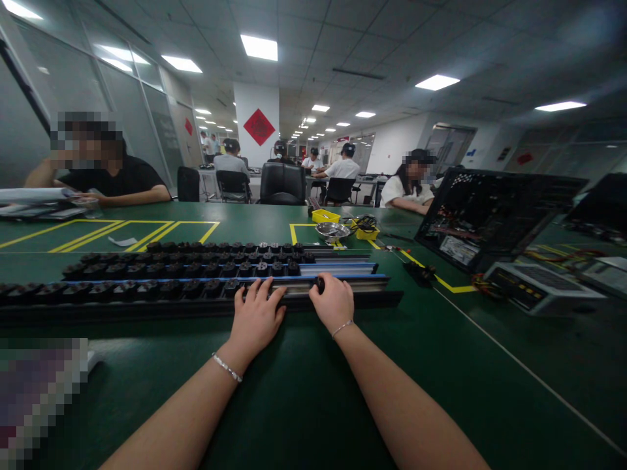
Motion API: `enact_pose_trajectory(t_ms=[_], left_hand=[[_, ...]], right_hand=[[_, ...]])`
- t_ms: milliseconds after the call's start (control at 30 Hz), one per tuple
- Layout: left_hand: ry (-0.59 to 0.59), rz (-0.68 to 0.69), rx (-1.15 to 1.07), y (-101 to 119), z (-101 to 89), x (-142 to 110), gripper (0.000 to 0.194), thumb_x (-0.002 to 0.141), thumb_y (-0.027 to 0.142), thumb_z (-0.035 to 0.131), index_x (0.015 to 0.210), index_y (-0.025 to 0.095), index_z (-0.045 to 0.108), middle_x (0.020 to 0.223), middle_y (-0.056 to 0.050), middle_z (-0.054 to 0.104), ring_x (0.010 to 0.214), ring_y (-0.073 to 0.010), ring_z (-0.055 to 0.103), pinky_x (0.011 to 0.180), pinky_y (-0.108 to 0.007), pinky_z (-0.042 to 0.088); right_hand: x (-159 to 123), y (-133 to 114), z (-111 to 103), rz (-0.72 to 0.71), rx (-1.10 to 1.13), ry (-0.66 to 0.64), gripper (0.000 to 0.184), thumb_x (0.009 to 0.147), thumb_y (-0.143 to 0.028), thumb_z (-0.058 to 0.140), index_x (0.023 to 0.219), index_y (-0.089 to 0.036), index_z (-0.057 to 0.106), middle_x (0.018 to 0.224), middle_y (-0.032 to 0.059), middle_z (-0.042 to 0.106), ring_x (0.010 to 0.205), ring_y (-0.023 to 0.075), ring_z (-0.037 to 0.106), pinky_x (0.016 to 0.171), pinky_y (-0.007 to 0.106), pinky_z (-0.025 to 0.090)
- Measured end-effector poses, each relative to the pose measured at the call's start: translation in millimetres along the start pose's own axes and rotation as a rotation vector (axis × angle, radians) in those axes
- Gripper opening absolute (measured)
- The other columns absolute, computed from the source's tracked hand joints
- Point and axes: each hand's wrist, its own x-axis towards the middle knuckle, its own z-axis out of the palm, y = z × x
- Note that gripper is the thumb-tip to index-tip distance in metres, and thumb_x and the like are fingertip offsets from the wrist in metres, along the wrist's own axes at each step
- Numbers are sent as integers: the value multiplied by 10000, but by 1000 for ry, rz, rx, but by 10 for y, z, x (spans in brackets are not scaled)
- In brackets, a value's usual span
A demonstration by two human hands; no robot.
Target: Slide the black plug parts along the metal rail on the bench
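We are pinching a small black piece point(321, 284) between the thumb and fingers of our right hand point(336, 305), at the bare right stretch of the front rail point(365, 299); we cannot tell whether the piece is touching it. Our left hand point(255, 320) is lying with fingers spread wide over the same rail, near the end of a row of black parts point(171, 289), and seems to be holding nothing. More rails point(337, 269) are lying parallel behind, bearing similar parts. Beyond them, a metal bowl point(333, 239) is standing near a yellow bin point(326, 216) on the green table point(304, 391). Rightward, a computer case point(470, 241) is standing tilted beside a power supply point(543, 287).
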Motion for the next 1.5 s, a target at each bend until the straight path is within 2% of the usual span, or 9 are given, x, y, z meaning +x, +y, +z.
enact_pose_trajectory(t_ms=[100, 333, 567, 767, 1233, 1500], left_hand=[[-1, 1, 3, 5, -4, 3, 383, 851, 364, 444, 1222, 316, 523, 1375, -74, 469, 1270, -295, 367, 1011, -524, 234], [-16, -3, 8, 9, -14, 10, 377, 858, 370, 433, 1221, 330, 525, 1378, -68, 467, 1273, -289, 366, 1009, -522, 237], [-19, -21, -23, 11, -25, 9, 377, 851, 361, 441, 1214, 333, 539, 1376, -64, 471, 1280, -291, 354, 1020, -519, 228], [-18, -28, -44, 13, -33, 10, 370, 842, 353, 458, 1198, 334, 554, 1371, -58, 477, 1279, -289, 357, 1026, -513, 232], [3, -18, -21, 12, -17, 9, 363, 847, 362, 452, 1196, 335, 550, 1367, -54, 481, 1276, -288, 362, 1019, -506, 237], [-5, -15, -36, 9, -25, 11, 365, 846, 356, 452, 1196, 336, 552, 1366, -57, 482, 1276, -288, 364, 1018, -506, 238]], right_hand=[[-2, 20, 3, 18, 7, 9, 266, 774, -281, 499, 1007, -216, 610, 965, 51, 675, 963, 203, 576, 984, 391, 268], [22, 67, -37, 22, 20, 14, 280, 739, -283, 516, 983, -196, 622, 1005, 71, 669, 1007, 220, 549, 932, 356, 315], [26, 74, -18, 37, -8, 33, 239, 719, -305, 525, 907, -199, 629, 1013, 68, 659, 1032, 234, 520, 999, 417, 244], [30, 84, -27, 51, -4, 20, 252, 719, -295, 520, 923, -193, 626, 1033, 74, 653, 1043, 231, 514, 1004, 412, 237], [51, 130, -77, 34, -51, 16, 197, 723, -278, 503, 848, -181, 621, 913, 67, 665, 947, 207, 556, 880, 324, 332], [53, 139, -69, 31, -46, 35, 224, 722, -270, 501, 879, -178, 632, 913, 74, 665, 941, 202, 560, 894, 324, 336]])
